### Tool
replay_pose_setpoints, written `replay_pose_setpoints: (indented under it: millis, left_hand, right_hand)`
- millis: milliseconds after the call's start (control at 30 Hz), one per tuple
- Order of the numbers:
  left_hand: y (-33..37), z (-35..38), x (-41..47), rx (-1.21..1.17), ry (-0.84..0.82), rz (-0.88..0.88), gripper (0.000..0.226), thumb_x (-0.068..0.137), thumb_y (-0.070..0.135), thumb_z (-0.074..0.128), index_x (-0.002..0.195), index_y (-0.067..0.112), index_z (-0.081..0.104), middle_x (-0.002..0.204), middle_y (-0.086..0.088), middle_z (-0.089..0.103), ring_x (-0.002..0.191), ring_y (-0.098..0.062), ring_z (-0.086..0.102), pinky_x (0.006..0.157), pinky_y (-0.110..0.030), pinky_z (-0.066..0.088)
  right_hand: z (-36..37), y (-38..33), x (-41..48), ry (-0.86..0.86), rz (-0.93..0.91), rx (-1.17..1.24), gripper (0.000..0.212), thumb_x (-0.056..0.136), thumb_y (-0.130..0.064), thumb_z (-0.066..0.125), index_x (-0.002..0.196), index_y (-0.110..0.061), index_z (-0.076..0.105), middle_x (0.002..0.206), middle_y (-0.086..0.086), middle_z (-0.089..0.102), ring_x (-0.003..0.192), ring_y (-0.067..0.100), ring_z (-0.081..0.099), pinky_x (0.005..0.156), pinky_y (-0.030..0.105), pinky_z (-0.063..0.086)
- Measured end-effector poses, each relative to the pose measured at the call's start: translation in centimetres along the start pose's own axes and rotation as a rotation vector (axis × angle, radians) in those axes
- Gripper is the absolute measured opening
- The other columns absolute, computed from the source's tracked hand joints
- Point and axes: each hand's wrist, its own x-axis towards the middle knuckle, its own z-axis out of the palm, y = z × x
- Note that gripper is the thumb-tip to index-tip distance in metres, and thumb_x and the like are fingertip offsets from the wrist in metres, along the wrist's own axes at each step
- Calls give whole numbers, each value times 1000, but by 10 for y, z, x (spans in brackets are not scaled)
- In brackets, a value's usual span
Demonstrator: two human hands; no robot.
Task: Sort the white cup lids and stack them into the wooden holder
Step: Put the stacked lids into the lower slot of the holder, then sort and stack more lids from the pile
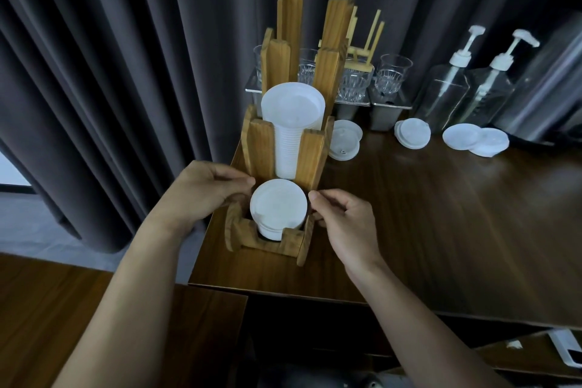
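Note:
A wooden holder (pixel 266 242) with several compartments stands at the left end of the counter. Its front, lowest compartment holds a short stack of white lids (pixel 278 209). The compartment behind holds a taller stack of white lids (pixel 293 105). My left hand (pixel 204 189) is at the left side of the front stack, fingers curled, fingertips at the stack's upper left rim. My right hand (pixel 341 220) is at the stack's right side, thumb tip near the rim, fingers curled by the holder's right wall. Loose white lids lie on the counter behind: one pile (pixel 345 138), another (pixel 412 133), a third (pixel 475 139).
Glass tumblers (pixel 390 75) sit on steel containers (pixel 389 115) behind the holder. Two clear pump bottles (pixel 447 91) stand at the back right beside a shiny metal vessel (pixel 541 88). Dark curtains hang behind. The counter's left edge (pixel 201 246) runs just beside the holder.

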Motion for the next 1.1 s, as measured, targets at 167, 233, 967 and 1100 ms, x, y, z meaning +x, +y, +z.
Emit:
replay_pose_setpoints:
  millis: [167,233,967,1100]
  left_hand:
    - [11,2,-20,45,114,104,6,91,25,78,92,25,84,86,3,81,87,-11,75,85,-28,57]
    - [20,8,-30,15,124,140,7,92,27,77,92,26,83,85,0,80,85,-14,75,88,-33,59]
    - [75,204,-15,0,88,268,18,95,28,76,113,27,79,98,16,79,95,7,71,83,-10,53]
    - [61,235,20,88,199,205,28,93,31,77,121,27,75,115,12,74,106,1,67,100,-26,54]
  right_hand:
    - [-13,-17,-2,9,-116,-21,6,98,-27,72,97,-26,78,83,-5,77,81,15,74,83,40,63]
    - [-21,-26,-1,14,-152,-3,7,98,-25,72,99,-25,78,84,-6,77,82,13,74,83,39,63]
    - [-168,1,74,-52,-215,-115,22,97,-25,72,119,-27,72,103,-12,74,91,7,73,87,34,61]
    - [-192,20,104,-147,-191,-231,32,96,-29,73,127,-26,69,105,-16,73,96,-4,68,83,14,51]
